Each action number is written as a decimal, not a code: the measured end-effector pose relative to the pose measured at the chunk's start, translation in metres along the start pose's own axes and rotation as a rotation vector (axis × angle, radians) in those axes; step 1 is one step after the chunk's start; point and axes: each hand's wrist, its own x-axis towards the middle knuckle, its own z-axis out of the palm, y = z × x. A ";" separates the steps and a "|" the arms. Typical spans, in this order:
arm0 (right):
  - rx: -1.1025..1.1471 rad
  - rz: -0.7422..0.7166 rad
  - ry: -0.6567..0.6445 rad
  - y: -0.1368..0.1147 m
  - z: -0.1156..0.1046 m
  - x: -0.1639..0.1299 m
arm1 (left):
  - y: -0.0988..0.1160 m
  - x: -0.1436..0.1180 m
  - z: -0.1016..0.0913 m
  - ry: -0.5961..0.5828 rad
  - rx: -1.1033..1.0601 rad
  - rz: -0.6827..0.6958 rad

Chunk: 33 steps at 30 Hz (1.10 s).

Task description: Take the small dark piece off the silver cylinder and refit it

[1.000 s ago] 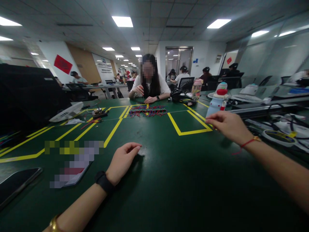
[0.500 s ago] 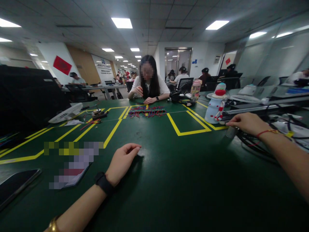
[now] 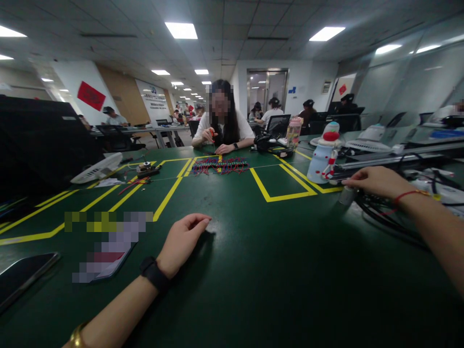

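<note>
My left hand point(image 3: 185, 239), with a black watch on its wrist, rests over the green table point(image 3: 261, 270). Its thumb and forefinger are pinched together, and whatever may be between them is too small to make out. At the right, my right hand point(image 3: 375, 182) is closed, its fingertips at the top of a small translucent cylinder point(image 3: 347, 195) that looks like a little pot. What is inside this pot cannot be seen. Dark cables point(image 3: 379, 212) lie just behind and below that hand. A light-blue bottle point(image 3: 319, 162) with a red decoration stands left of my right fingertips.
Across the table a person point(image 3: 223, 125) holds an orange-handled tool near a row of red and blue wired parts point(image 3: 221, 166). A phone point(image 3: 27, 275) and a blurred-out flat item point(image 3: 112, 251) lie at left. Metal rails point(image 3: 380, 162) extend at right.
My right fingertips have shifted slightly right above the little pot. My left hand stays almost still. The orange-handled tool in the other person's hand now shows more clearly.
</note>
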 end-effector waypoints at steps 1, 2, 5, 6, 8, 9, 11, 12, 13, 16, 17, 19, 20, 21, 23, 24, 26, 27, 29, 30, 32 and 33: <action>0.001 0.024 -0.011 0.001 -0.001 0.001 | 0.000 0.000 0.000 0.005 0.001 -0.001; 0.003 0.043 -0.023 0.001 -0.002 0.001 | 0.001 0.000 0.000 0.008 0.005 -0.003; 0.024 0.044 -0.052 0.004 -0.005 -0.001 | 0.001 -0.001 0.000 0.012 0.018 -0.010; 0.041 0.036 -0.061 0.005 -0.006 -0.003 | 0.000 -0.001 0.000 0.014 0.021 -0.010; 0.098 0.025 -0.076 0.008 -0.006 -0.006 | 0.000 0.000 0.000 0.013 0.025 -0.009; 0.134 0.025 -0.092 0.010 -0.006 -0.007 | -0.001 0.000 0.000 0.010 0.026 -0.010; 0.195 0.029 -0.125 0.012 -0.004 -0.009 | -0.002 0.001 0.000 0.001 0.028 -0.020; 0.201 0.026 -0.130 0.012 -0.003 -0.009 | -0.002 0.001 0.000 -0.003 0.028 -0.027; 0.187 0.019 -0.128 0.011 -0.003 -0.009 | -0.002 0.001 0.000 -0.002 0.027 -0.032; 0.154 -0.060 -0.054 -0.001 -0.004 -0.012 | -0.003 0.001 0.002 0.003 0.027 -0.033; 0.178 -0.109 -0.033 -0.010 -0.004 -0.016 | -0.003 0.001 0.002 0.002 0.029 -0.031; 0.300 -0.226 0.003 -0.036 -0.002 -0.029 | -0.002 0.001 0.002 0.001 0.039 -0.029; 0.395 -0.285 0.008 -0.052 0.002 -0.039 | -0.001 0.002 0.002 -0.002 0.047 -0.029; 0.503 -0.337 -0.002 -0.071 0.007 -0.051 | -0.001 0.002 0.002 -0.006 0.059 -0.032; 0.749 -0.438 -0.082 -0.111 0.023 -0.079 | 0.001 0.002 0.001 -0.025 0.082 -0.037; 0.848 -0.503 -0.143 -0.130 0.032 -0.095 | 0.002 0.002 0.001 -0.039 0.093 -0.032; 0.959 -0.616 -0.214 -0.163 0.051 -0.126 | 0.004 0.000 0.003 -0.057 0.119 0.004; 0.981 -0.668 -0.224 -0.176 0.059 -0.139 | 0.006 -0.002 0.005 -0.053 0.131 0.036; 0.989 -0.752 -0.210 -0.192 0.071 -0.160 | 0.013 -0.008 0.010 -0.037 0.151 0.114; 0.988 -0.782 -0.200 -0.196 0.076 -0.167 | 0.017 -0.012 0.013 -0.032 0.156 0.159; 0.997 -0.809 -0.188 -0.199 0.082 -0.175 | 0.028 -0.021 0.021 -0.061 0.155 0.258; 1.010 -0.807 -0.190 -0.199 0.085 -0.176 | 0.034 -0.025 0.024 -0.091 0.151 0.308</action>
